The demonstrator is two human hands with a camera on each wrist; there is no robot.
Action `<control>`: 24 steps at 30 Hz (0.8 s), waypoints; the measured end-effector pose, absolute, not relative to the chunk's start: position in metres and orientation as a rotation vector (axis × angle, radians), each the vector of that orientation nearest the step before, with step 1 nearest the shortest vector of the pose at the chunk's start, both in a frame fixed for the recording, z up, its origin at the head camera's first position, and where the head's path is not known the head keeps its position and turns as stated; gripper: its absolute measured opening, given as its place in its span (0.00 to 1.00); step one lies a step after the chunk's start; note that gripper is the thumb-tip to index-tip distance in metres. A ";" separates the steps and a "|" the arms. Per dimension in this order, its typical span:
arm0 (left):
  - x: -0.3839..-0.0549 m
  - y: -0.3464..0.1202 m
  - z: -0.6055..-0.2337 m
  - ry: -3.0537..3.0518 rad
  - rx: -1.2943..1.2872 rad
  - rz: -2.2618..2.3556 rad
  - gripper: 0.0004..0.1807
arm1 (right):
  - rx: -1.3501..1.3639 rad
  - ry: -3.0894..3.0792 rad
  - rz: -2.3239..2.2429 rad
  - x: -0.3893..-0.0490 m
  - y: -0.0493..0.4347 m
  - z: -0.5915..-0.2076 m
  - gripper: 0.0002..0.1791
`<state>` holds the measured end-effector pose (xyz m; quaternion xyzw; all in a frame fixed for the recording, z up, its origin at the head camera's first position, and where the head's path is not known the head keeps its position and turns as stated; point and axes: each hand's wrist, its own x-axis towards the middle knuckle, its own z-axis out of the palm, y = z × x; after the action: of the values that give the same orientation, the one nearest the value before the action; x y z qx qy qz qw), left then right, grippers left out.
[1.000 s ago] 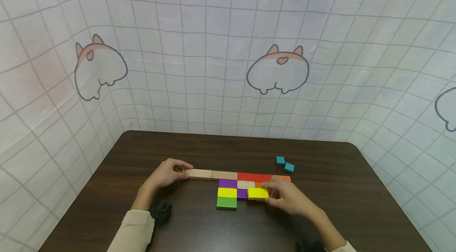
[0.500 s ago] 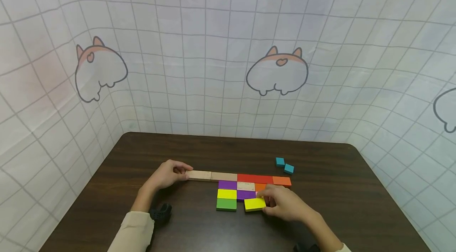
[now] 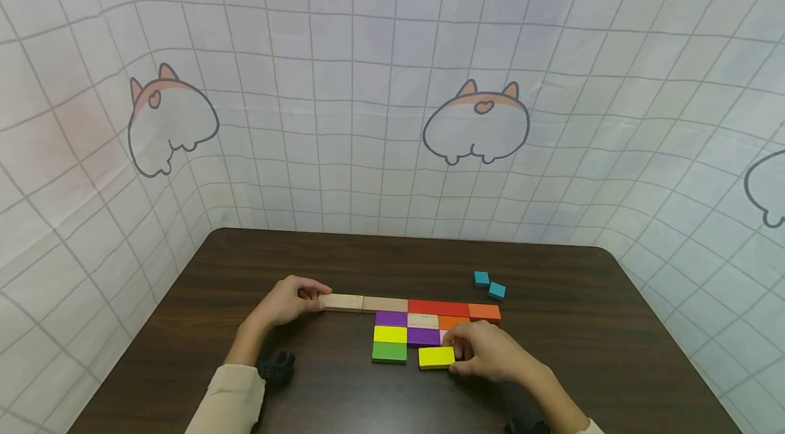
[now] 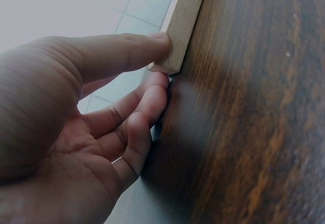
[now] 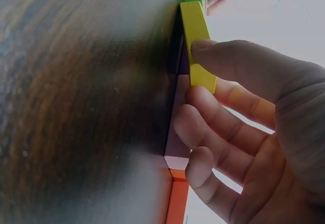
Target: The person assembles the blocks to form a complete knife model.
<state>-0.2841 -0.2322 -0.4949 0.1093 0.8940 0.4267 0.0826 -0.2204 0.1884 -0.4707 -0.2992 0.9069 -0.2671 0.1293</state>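
Note:
My left hand (image 3: pixel 293 299) pinches the left end of a plain wooden block (image 3: pixel 342 302), thumb along its near side. In the left wrist view, this block (image 4: pixel 185 21) lies on the table. Between thumb and fingers, my right hand (image 3: pixel 492 351) holds a yellow block (image 3: pixel 436 358) by its right end, in front of a purple block (image 3: pixel 423 337). The right wrist view shows the yellow block (image 5: pixel 194 26) slightly tilted, the thumb on its near face. A pink block (image 5: pixel 177 132) is beside the right fingers, mostly hidden in the head view.
The back row continues with red blocks (image 3: pixel 438 308) and an orange one (image 3: pixel 484 313). A green block (image 3: pixel 389 352) and another yellow block (image 3: pixel 390 334) stack forward on the left. Two teal pieces (image 3: pixel 481 279) lie behind on the dark table (image 3: pixel 343 400).
My right hand has drawn the yellow block toward me and slightly left, from over the purple block's right end to just in front of it. The left hand keeps its place.

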 end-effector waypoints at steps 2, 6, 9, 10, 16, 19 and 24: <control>-0.284 -0.233 -0.495 2.670 0.330 1.275 0.12 | -0.865 2.631 -0.779 -0.220 0.188 -0.471 0.16; -0.285 -0.233 -0.496 2.669 0.333 1.280 0.12 | -0.859 2.624 -0.790 -0.220 0.188 -0.472 0.14; -0.285 -0.233 -0.496 2.671 0.336 1.281 0.12 | -0.855 2.610 -0.812 -0.221 0.188 -0.471 0.12; -0.285 -0.233 -0.496 2.671 0.337 1.281 0.12 | -0.855 2.602 -0.820 -0.221 0.188 -0.471 0.11; -0.284 -0.232 -0.495 2.671 0.355 1.283 0.12 | -0.872 2.570 -0.856 -0.221 0.186 -0.471 0.08; -0.284 -0.232 -0.495 2.674 0.353 1.279 0.13 | -0.869 2.579 -0.847 -0.220 0.183 -0.470 0.08; -0.284 -0.233 -0.495 2.680 0.341 1.270 0.13 | -0.858 2.606 -0.828 -0.220 0.179 -0.469 0.08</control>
<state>-0.2845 -0.2327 -0.4947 0.1140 0.8949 0.4243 0.0782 -0.2197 0.1793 -0.4694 -0.2967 0.9006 -0.2864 0.1375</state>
